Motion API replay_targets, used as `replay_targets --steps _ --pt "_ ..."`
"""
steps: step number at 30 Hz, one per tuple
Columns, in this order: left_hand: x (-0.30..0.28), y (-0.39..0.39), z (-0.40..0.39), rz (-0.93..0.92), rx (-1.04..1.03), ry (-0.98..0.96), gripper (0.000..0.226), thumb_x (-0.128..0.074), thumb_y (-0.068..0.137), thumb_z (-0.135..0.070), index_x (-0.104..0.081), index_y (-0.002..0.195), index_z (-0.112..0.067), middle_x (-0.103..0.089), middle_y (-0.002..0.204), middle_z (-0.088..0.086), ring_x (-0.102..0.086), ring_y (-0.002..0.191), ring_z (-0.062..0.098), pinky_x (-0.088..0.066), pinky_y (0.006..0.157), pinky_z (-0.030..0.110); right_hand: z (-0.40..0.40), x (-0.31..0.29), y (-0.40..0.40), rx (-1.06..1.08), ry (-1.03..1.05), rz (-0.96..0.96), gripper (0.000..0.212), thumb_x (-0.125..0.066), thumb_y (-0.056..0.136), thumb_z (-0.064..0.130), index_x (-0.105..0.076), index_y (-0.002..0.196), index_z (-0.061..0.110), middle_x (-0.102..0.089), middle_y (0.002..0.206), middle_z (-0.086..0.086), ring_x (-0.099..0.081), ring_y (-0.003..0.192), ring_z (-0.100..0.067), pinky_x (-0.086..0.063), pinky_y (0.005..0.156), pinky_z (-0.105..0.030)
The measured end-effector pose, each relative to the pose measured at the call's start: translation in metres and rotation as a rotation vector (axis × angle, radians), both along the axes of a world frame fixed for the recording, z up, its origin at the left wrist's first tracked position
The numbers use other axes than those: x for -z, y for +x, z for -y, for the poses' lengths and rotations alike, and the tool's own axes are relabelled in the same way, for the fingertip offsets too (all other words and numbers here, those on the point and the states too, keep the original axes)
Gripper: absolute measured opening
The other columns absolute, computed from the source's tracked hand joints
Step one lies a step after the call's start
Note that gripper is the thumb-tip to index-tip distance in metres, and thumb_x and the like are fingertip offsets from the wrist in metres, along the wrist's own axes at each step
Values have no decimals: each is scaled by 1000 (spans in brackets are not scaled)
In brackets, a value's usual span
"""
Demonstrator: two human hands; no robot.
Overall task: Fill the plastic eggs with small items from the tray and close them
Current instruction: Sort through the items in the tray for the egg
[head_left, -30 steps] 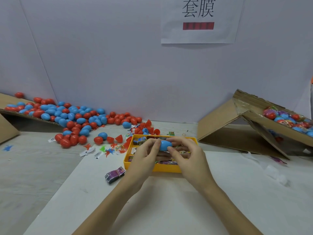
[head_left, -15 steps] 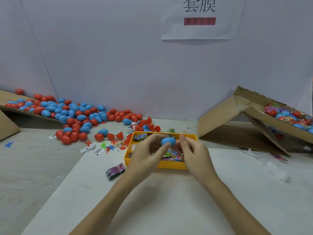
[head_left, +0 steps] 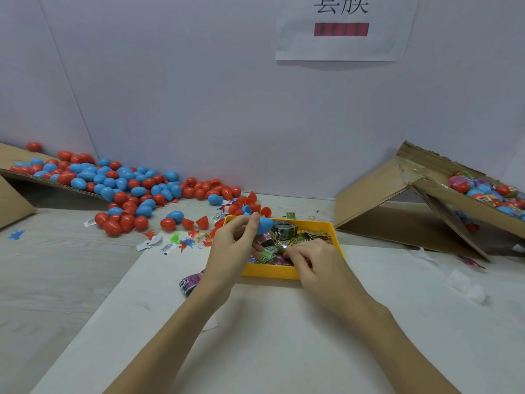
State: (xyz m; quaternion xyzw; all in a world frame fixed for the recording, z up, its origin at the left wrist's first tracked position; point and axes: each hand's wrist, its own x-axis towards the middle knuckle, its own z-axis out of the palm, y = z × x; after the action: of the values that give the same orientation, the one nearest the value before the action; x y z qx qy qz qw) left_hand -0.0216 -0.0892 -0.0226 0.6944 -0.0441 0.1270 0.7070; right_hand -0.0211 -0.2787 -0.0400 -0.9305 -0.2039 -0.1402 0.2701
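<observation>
My left hand (head_left: 234,243) holds a blue plastic egg (head_left: 264,225) in its fingertips over the left end of the yellow tray (head_left: 270,271). My right hand (head_left: 311,258) reaches down into the tray, its fingertips curled among the small colourful packets (head_left: 309,237); what they grip is hidden. A pile of red and blue eggs (head_left: 125,189) lies at the back left, with loose red egg halves (head_left: 250,207) just behind the tray.
A tilted cardboard box (head_left: 426,206) at the right holds wrapped eggs (head_left: 483,189). A cardboard ramp (head_left: 11,177) sits at far left. Small toys and paper tags (head_left: 176,243) lie left of the tray; a purple packet (head_left: 190,282) lies near my left wrist.
My right hand let go of the blue egg and dropped into the tray. My left hand kept the egg and lifted it slightly to the left.
</observation>
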Motion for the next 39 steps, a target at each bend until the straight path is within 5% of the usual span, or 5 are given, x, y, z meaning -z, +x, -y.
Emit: replay_targets --steps 9,15,25,32,39 --pt "-4 -3 -2 -18 49 33 23 -59 103 -22 -68 123 -30 -74 101 1 -75 87 13 -61 78 23 0 -8 -1 115 350 88 8 -75 93 15 -78 99 20 -76 94 9 -69 89 -3 -51 77 -10" --pt "-4 -6 -1 -16 71 107 20 -76 92 -18 -76 106 -32 -70 100 -18 -71 88 2 -53 66 12 2 -5 -1 172 445 3 43 -80 89 19 -62 126 31 -73 84 13 -68 83 2 -49 70 -6" --pt "3 -8 8 147 -48 384 17 -74 91 -36 -80 94 -20 -73 88 -10 -66 85 2 -54 69 17 -9 -13 -11 84 340 144 46 -81 88 18 -62 130 28 -65 91 13 -65 91 -6 -48 76 -9" --pt "1 -5 2 38 89 263 8 -73 94 -24 -80 97 -21 -76 90 -8 -71 84 8 -57 71 20 -22 -19 -18 -61 17 505 52 -86 79 4 -67 127 9 -72 104 -5 -68 95 -30 -60 84 -44" --pt "-1 -6 0 54 81 179 7 -74 94 -23 -79 94 -28 -76 90 -9 -72 86 8 -60 78 24 -15 -25 -23 -31 448 102 44 -66 93 47 -61 132 27 -70 103 15 -65 102 -4 -49 89 -15"
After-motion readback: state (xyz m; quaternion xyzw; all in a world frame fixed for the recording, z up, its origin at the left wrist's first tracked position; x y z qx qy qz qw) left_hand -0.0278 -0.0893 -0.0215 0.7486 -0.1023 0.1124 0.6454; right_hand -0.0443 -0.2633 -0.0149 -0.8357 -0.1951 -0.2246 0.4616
